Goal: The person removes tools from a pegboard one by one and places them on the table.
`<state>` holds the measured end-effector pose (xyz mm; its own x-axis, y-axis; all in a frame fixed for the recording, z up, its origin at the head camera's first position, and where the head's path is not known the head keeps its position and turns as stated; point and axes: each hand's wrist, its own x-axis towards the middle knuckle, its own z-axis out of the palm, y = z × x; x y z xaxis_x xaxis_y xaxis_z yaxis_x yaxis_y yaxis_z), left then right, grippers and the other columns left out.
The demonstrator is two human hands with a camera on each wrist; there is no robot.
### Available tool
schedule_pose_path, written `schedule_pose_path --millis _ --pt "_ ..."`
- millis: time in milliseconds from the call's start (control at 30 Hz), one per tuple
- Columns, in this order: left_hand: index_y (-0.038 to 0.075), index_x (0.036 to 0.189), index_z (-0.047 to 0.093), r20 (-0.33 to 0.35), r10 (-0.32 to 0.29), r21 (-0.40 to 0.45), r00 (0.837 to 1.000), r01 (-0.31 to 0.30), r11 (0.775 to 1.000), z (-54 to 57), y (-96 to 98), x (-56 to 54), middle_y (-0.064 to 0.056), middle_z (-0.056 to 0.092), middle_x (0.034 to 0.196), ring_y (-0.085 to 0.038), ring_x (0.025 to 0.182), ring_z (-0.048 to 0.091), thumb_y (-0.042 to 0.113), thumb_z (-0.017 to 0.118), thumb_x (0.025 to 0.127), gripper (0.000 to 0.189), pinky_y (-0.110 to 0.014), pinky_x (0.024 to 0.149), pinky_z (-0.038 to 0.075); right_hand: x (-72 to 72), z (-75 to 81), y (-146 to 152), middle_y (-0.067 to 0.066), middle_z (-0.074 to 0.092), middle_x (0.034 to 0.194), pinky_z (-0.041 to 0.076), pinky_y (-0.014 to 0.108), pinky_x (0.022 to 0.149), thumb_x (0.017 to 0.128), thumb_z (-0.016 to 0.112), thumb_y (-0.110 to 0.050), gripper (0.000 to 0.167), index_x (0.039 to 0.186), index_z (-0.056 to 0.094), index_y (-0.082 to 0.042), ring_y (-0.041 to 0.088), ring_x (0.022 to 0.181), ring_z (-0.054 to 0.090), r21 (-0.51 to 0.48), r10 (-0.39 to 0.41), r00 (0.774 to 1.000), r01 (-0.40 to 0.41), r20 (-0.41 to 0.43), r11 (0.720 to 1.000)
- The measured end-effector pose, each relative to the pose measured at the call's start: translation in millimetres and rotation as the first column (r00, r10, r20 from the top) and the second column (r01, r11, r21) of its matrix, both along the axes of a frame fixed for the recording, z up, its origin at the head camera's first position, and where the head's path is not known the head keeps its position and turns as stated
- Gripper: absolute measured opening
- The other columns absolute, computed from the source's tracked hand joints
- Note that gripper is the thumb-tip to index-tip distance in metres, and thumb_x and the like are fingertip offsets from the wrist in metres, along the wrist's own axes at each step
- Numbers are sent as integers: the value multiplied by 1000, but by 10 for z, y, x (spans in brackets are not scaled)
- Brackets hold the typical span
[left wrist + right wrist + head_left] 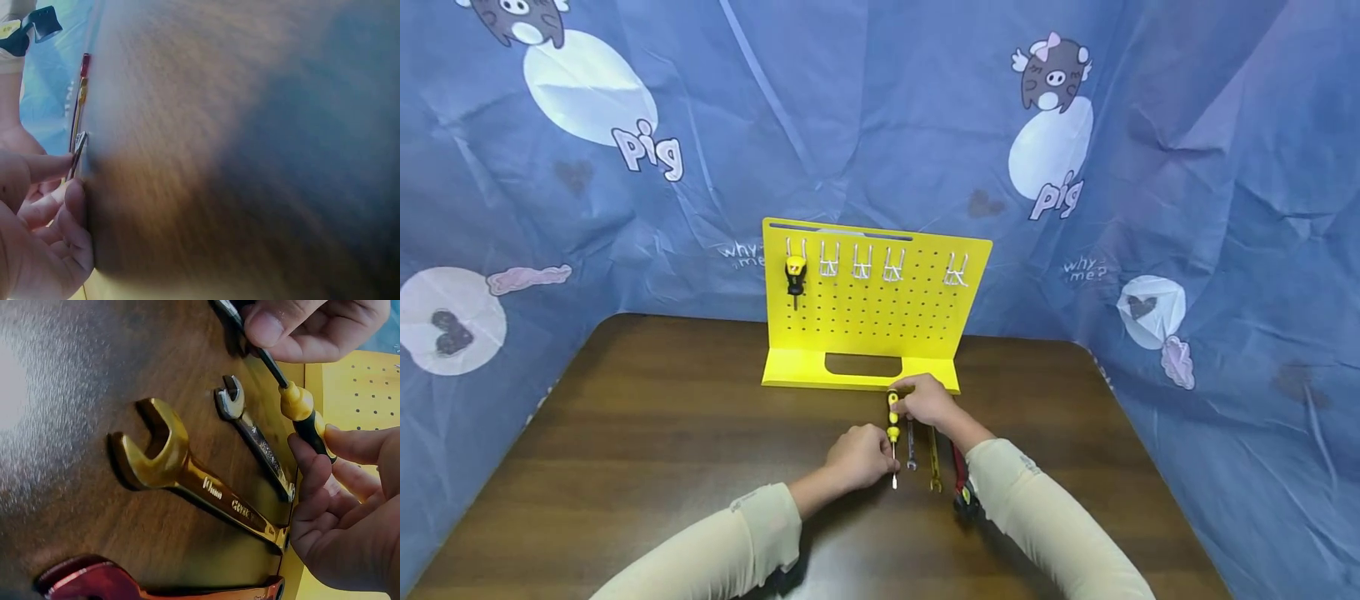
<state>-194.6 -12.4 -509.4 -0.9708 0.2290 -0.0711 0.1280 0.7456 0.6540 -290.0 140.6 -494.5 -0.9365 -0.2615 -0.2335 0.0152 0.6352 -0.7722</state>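
Note:
A screwdriver with a yellow and black handle (892,408) lies between both hands, in front of the pegboard. My left hand (859,457) pinches its metal shaft near the tip, and in the right wrist view the thumb (265,328) is against the shaft. At the other end, my right hand (927,402) holds the handle between thumb and fingers. To the right lie a small silver open-end wrench (253,434), a larger gold wrench (212,494) and a red tool (100,581), partly cut off by the frame. In the left wrist view, the left hand (47,231) grips the shaft.
Behind the hands stands a yellow pegboard (880,312) on the brown table (685,433). A stubby screwdriver (795,279) hangs at its left, beside several white hooks (861,267). A blue printed cloth (880,108) surrounds the table's back and sides.

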Motion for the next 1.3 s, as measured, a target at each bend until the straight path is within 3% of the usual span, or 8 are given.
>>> schedule_pose_path --millis 167,433,733,867,1067,1233,1300 --pt "21 61 59 5 19 -21 1000 -19 1000 -46 24 57 8 56 60 -14 57 53 25 86 76 31 -35 48 41 54 -41 -8 5 71 84 51 28 61 88 75 -7 39 126 69 -2 15 69 64 80 28 999 -27 -15 996" --pt "22 62 60 22 30 -41 999 -29 999 -53 20 60 8 56 61 -14 59 54 27 86 77 30 -35 49 42 46 -28 -62 8 70 119 43 29 64 85 76 -13 40 124 71 -6 20 79 55 223 108 992 -91 -67 971" --pt "22 63 61 2 14 -42 1000 -14 999 -32 37 -4 8 56 61 -13 58 54 30 86 78 30 -34 49 43 -44 11 -64 11 71 118 49 34 73 82 77 -10 39 121 72 -4 22 86 59 304 156 981 -115 -114 946" --pt "21 61 61 -11 0 -7 1000 0 1000 -16 0 -47 9 54 58 -12 54 51 31 80 84 32 -32 47 40 -88 41 -72 10 72 106 45 30 62 84 75 -9 37 120 72 -3 18 73 54 294 172 977 -129 -125 947" --pt "16 65 66 -53 46 38 998 -44 998 85 -271 -216 7 56 59 -13 54 50 24 71 92 29 -30 49 40 -147 208 -199 6 67 80 38 26 49 94 67 -11 32 123 69 0 12 54 47 184 151 968 -115 -199 976" --pt "9 86 76 -70 187 109 980 -178 978 207 -704 -494 2 64 67 -15 61 57 18 66 95 17 -33 59 47 -248 400 -466 4 68 84 43 26 53 97 63 -13 27 121 72 -4 12 62 53 34 117 933 -112 -340 993" --pt "6 95 76 -70 258 146 964 -246 958 233 -889 -617 -2 68 75 -17 67 60 18 64 96 17 -36 66 50 -281 483 -625 5 70 94 50 28 60 98 64 -13 27 122 71 -6 15 76 61 -16 93 925 -107 -369 994"
